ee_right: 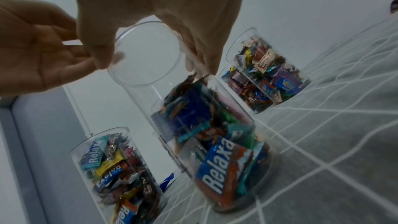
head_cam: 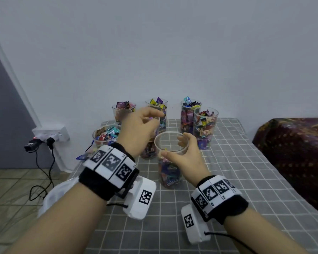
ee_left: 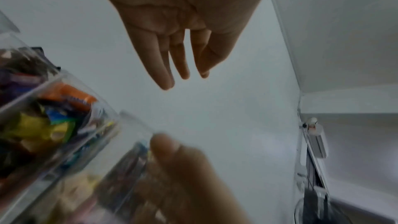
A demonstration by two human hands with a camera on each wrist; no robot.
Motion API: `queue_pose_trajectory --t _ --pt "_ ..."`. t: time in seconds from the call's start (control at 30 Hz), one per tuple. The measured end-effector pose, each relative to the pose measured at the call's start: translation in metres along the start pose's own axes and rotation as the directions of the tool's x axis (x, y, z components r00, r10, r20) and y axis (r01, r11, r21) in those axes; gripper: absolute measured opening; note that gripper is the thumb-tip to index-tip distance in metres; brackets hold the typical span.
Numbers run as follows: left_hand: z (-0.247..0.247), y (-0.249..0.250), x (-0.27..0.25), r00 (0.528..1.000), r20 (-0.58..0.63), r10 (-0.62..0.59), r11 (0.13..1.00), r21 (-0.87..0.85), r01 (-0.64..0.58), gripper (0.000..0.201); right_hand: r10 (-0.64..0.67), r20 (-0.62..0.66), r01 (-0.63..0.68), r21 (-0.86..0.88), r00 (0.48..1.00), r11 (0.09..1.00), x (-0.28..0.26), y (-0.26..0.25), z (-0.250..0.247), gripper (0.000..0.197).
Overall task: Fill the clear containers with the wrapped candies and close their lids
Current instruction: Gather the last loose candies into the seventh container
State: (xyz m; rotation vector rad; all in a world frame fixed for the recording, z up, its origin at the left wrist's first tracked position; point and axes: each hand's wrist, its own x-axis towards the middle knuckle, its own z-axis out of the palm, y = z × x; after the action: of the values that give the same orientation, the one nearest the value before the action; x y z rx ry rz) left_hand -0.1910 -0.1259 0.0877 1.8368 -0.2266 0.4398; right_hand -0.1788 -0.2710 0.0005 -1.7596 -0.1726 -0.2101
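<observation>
The right hand (head_cam: 184, 158) is gripping the rim of a half-filled clear container (head_cam: 170, 169) standing on the checked cloth (head_cam: 246, 180). Just left of that container, the left hand (head_cam: 138, 129) is hovering with fingers loosely curled, holding nothing visible.

— How many clear round plastic containers (head_cam: 170, 173) of wrapped candies?
— Seven. The right hand (head_cam: 185, 158) grips one by its rim.
— And the other six?
— Two stand left of the grip, one (head_cam: 148, 151) just beside it and one (head_cam: 106, 136) farther off. Four stand beyond it.
— Hands?
— Two, counting the left hand (head_cam: 138, 129). Each wrist wears one black-and-white patterned wristband (head_cam: 110, 165).
</observation>
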Motion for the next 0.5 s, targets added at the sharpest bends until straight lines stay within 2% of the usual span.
queue_pose_trajectory --t 0.07,0.17,0.3,0.37,0.43,0.47,0.5 --pt "-0.022 0.008 0.003 0.987 -0.153 0.040 0.996 -0.078 -0.052 0.029 -0.006 0.007 0.006 -0.001 1.000 1.000 0.002 -0.001 0.007 0.072" --pt "-0.065 0.008 0.013 0.933 -0.355 0.065 0.991 -0.090 -0.104 0.025 0.000 0.030 -0.001 0.028 1.000 1.000 0.004 -0.003 0.015 0.067" --pt "-0.117 -0.015 0.034 0.858 -0.510 -0.069 0.993 -0.116 0.011 0.023 -0.010 -0.011 0.010 -0.001 1.000 1.000 0.007 -0.004 0.024 0.068" --pt "-0.137 -0.032 0.050 0.847 -0.503 -0.174 0.985 -0.104 0.141 0.020 -0.016 -0.038 0.016 -0.020 0.999 1.000 0.010 -0.001 0.029 0.069" --pt "-0.152 -0.052 0.069 0.856 -0.423 -0.298 0.951 -0.058 0.303 0.010 -0.017 -0.050 0.016 -0.024 0.999 1.000 0.012 0.002 0.031 0.069" --pt "-0.157 -0.062 0.078 0.857 -0.377 -0.352 0.923 0.010 0.384 0.008 -0.015 -0.056 0.014 -0.020 0.998 1.000 0.013 0.004 0.032 0.071" --pt "-0.161 -0.071 0.085 0.861 -0.334 -0.385 0.881 0.147 0.450 0.015 -0.013 -0.057 0.012 -0.014 0.998 1.000 0.013 0.005 0.032 0.072"
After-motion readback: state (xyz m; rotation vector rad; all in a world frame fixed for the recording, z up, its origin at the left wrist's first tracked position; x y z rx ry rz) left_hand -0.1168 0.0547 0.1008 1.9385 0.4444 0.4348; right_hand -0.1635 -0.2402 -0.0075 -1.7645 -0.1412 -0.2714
